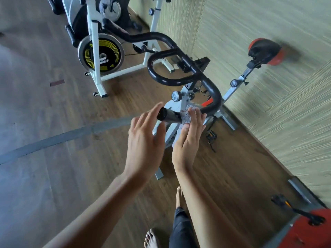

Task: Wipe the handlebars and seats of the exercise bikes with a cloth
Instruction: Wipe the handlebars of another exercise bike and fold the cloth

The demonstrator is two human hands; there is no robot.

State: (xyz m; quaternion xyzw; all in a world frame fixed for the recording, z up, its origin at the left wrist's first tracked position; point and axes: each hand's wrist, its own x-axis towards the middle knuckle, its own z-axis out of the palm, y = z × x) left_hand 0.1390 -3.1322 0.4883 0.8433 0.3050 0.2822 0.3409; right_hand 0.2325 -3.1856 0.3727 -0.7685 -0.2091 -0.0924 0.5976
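Head view, looking down over both forearms. The near exercise bike (186, 97) has a white frame and a black looped handlebar (214, 92). One arm of the bar runs toward the camera and ends in a black capped grip (163, 114).

The cloth (187, 116), pale grey with a lacy pattern, lies over this arm just behind the grip, and its lower part hangs down beside the frame. The right hand (188, 140) presses the cloth against the bar with its fingers straight and held together. Its thumb lies against the hanging part, and nothing is curled around the bar. The left hand (145, 138) is held edge-on just beside the capped grip, fingers straight and slightly spread, holding nothing. Whether its fingertips touch the cap cannot be told.

The red and black seat (265, 51) stands on its slanted post at upper right, well apart from both hands and blurred. A round adjustment knob (176, 96) sits on the frame just above the hands. A pedal (211, 136) hangs to the right of the right hand.

A second bike (96, 33) stands behind, with a yellow and black flywheel (101, 54). The floor (53, 122) is wood plank, and the wall (268, 24) is striped pale green. Bare feet (151, 237) and a dark trouser leg (180, 228) show at the bottom edge.
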